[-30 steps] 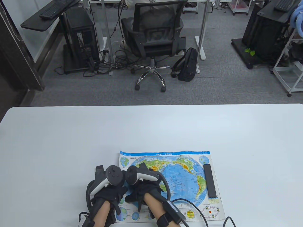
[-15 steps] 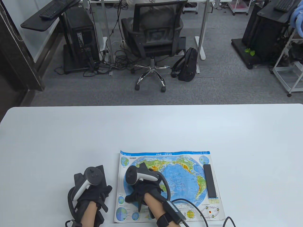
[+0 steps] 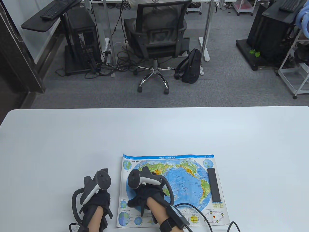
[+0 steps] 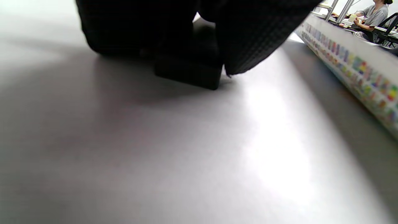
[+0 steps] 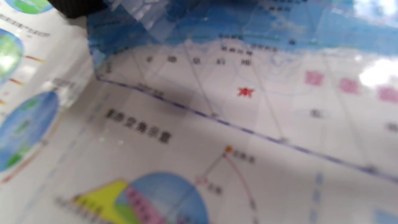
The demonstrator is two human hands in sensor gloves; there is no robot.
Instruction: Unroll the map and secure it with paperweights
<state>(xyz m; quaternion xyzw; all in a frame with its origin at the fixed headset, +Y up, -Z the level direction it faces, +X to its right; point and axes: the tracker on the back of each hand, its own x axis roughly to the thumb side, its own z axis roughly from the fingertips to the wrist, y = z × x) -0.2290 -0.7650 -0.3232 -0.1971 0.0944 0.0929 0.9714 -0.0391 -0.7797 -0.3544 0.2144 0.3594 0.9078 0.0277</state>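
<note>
The world map lies unrolled on the white table near its front edge. A black bar paperweight lies along the map's right edge. My right hand presses down on the map's left part; the right wrist view shows the print close under it. My left hand is on the table just left of the map. In the left wrist view its fingers grip a second black paperweight that touches the table. The map's left edge stands slightly raised beside it.
Cables from my right wrist trail over the map's lower part. An office chair and a backpack stand on the floor beyond the table's far edge.
My left hand moved from beside my right hand at the map's left edge out to the left onto the table, then shifted slightly back toward the map. My right hand stayed put.
</note>
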